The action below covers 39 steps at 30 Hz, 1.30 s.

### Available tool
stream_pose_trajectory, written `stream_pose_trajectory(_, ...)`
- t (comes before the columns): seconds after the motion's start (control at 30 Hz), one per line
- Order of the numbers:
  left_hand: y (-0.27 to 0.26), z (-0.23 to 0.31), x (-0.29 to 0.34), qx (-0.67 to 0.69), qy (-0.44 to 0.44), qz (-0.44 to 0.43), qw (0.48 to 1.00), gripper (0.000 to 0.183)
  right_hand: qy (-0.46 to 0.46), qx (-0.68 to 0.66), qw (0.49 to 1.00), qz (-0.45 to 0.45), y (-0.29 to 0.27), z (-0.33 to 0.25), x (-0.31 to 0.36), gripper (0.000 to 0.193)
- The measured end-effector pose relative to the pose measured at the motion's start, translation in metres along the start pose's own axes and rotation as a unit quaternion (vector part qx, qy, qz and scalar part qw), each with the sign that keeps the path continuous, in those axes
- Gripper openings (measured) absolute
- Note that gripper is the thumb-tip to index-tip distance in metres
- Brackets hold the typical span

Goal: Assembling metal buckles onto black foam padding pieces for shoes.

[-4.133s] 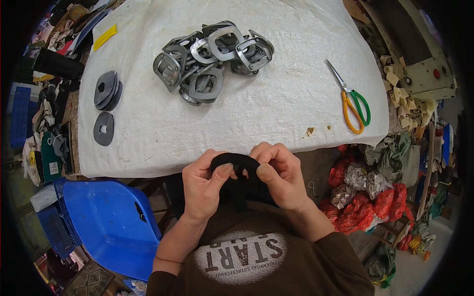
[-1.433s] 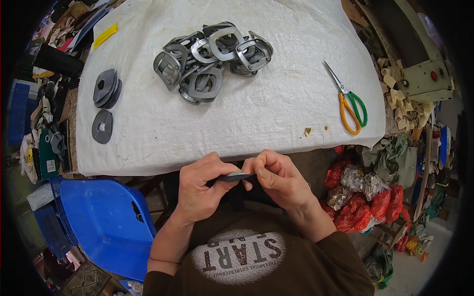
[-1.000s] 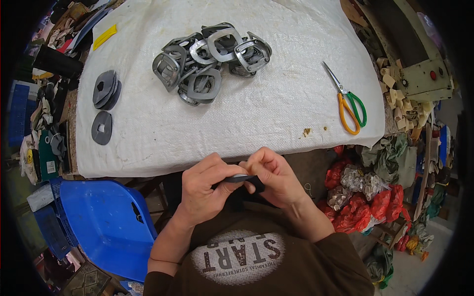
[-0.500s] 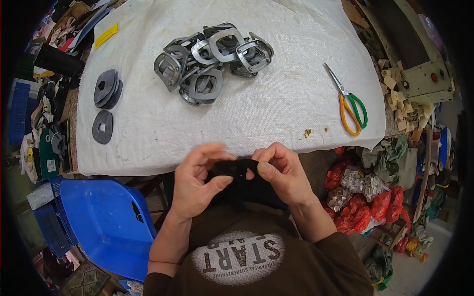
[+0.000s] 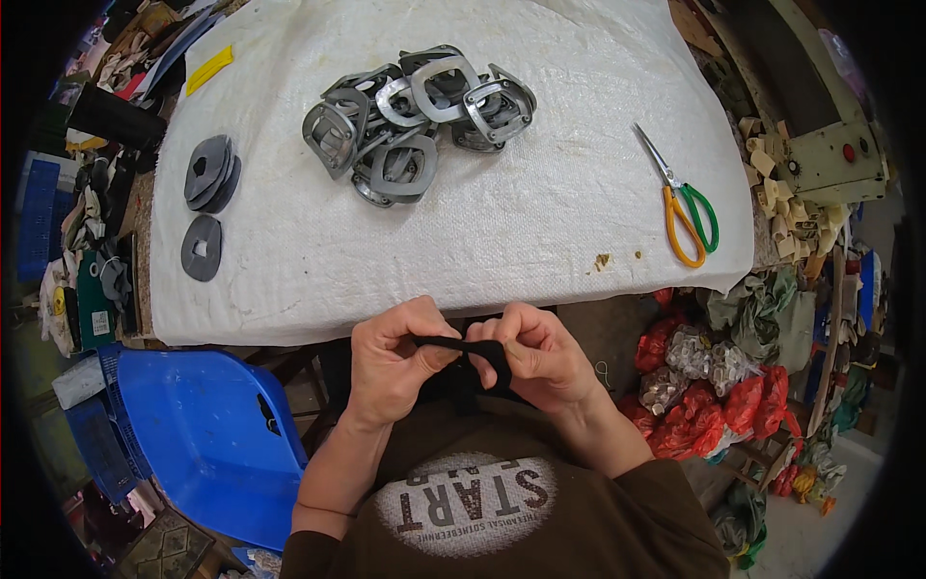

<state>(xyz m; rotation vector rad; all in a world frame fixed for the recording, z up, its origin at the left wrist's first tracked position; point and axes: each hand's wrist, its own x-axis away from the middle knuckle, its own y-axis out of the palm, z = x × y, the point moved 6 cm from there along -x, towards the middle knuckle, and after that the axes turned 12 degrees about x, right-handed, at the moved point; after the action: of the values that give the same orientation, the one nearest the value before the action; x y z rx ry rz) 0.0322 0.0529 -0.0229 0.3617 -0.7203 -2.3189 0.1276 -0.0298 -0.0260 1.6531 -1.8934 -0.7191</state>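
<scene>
- Fingers of the left hand (image 5: pixel 386 365) pinched one end of a thin, bent black piece (image 5: pixel 465 345).
- Right hand (image 5: pixel 547 362) gripped its other end.
- Piece hung between both, near the front edge of a white woven plastic sheet (image 5: pixel 434 256).

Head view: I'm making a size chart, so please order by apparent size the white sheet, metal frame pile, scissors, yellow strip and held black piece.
White sheet
Metal frame pile
Scissors
Yellow strip
Not ranked: black piece, partly hidden and perhaps nearer the camera.
</scene>
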Motion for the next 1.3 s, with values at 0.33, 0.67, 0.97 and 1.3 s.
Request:
stream_pose_trajectory(0.33,0.011,0.002,-0.003,0.067,-0.031,-0.020,0.997,0.006,0.076,0.008,0.995,0.058,0.001,-0.001,0.004,0.018)
stream_pose_trajectory(0.67,0.001,0.005,-0.002,-0.055,-0.036,0.001,0.998,0.012,-0.007,0.207,0.977,0.048,0.001,-0.018,0.003,0.015)
stream_pose_trajectory(0.97,0.007,0.009,-0.002,-0.075,0.029,-0.022,0.996,0.012,0.059,0.007,0.996,0.066,0.002,-0.002,0.004,0.016)
stream_pose_trajectory(1.3,0.016,0.015,-0.005,-0.114,0.038,-0.080,0.990,0.014,0.106,-0.076,0.991,-0.032,0.005,0.002,0.005,0.015)
